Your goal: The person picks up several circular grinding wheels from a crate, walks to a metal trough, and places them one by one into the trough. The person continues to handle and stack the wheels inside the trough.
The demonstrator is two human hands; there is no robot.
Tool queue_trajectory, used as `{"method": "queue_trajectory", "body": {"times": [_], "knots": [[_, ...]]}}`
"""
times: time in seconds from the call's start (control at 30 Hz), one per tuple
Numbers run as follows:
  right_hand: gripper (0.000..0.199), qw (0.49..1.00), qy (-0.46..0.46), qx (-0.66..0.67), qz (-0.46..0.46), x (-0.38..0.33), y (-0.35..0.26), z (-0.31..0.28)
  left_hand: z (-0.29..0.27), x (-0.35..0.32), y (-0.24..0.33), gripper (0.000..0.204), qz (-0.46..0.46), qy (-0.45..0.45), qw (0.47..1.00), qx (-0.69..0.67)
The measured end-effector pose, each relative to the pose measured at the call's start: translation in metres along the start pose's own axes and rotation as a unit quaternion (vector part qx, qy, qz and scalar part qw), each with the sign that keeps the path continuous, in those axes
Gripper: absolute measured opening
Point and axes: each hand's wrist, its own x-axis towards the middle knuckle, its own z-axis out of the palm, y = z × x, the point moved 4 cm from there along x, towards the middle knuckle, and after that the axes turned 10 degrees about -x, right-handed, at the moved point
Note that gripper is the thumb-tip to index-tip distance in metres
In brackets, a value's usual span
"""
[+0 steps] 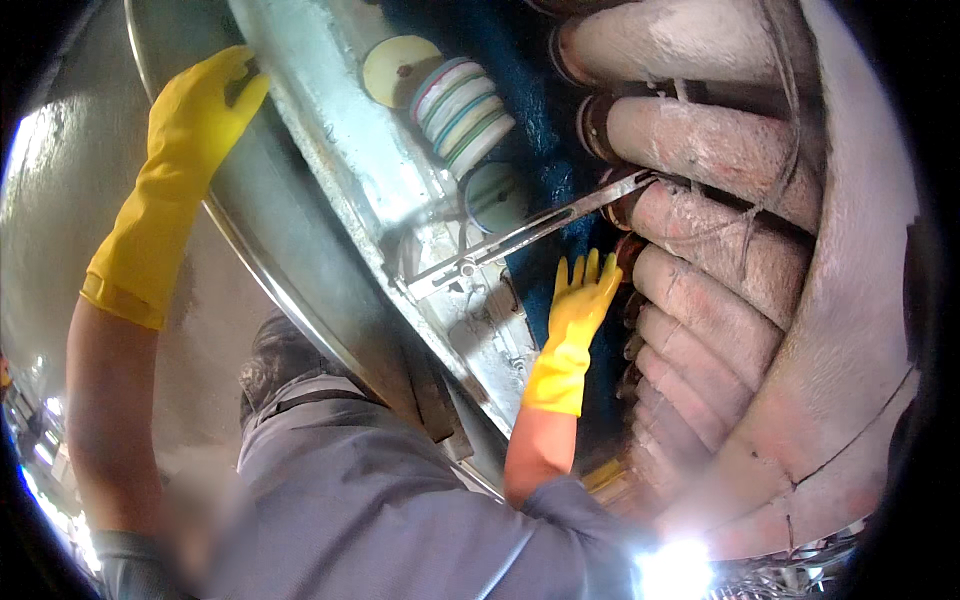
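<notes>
My left hand point(205, 110), in a long yellow rubber glove, reaches up at the upper left. It lies over the thin curved rim of a grey metal shell point(250, 250), thumb apart from the fingers, with nothing visible in it. My right hand is not in view. A co-worker in a grey shirt point(370, 490) leans in ahead of me, dark hair and collar showing. That person's yellow-gloved hand point(585, 300) stretches up with fingers spread, beside a row of thick pinkish, rough-surfaced tubes point(720, 240).
A slotted metal bar point(530, 235) spans from a pale metal ledge point(340, 130) toward the tubes. Discs with coloured edges point(462, 115) sit stacked by a cream disc point(400, 70). Dark blue wet-looking surface point(540, 130) lies behind. Loose cords point(790, 100) hang over the tubes; a bright lamp point(675, 570) glares below.
</notes>
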Motion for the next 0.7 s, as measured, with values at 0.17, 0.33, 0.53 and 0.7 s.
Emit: {"method": "queue_trajectory", "body": {"times": [0.17, 0.33, 0.53, 0.7], "knots": [[0.048, 0.94, -0.085, -0.162, -0.288, -0.066, -0.077, 0.068, -0.001, 0.0, -0.005, 0.043, 0.026, 0.022, 0.999, -0.007], [0.064, 0.803, -0.37, -0.287, -0.367, -0.085, -0.091, 0.244, 0.001, -0.004, -0.007, 0.044, 0.034, 0.076, 0.994, -0.071], [0.118, 0.385, -0.302, -0.664, -0.566, -0.027, 0.001, 0.409, 0.002, -0.002, -0.005, 0.045, 0.056, 0.097, 0.992, -0.064], [0.127, 0.216, -0.294, -0.869, -0.334, -0.03, 0.05, 0.454, -0.004, -0.006, -0.002, 0.037, 0.059, 0.123, 0.988, -0.076]]}}
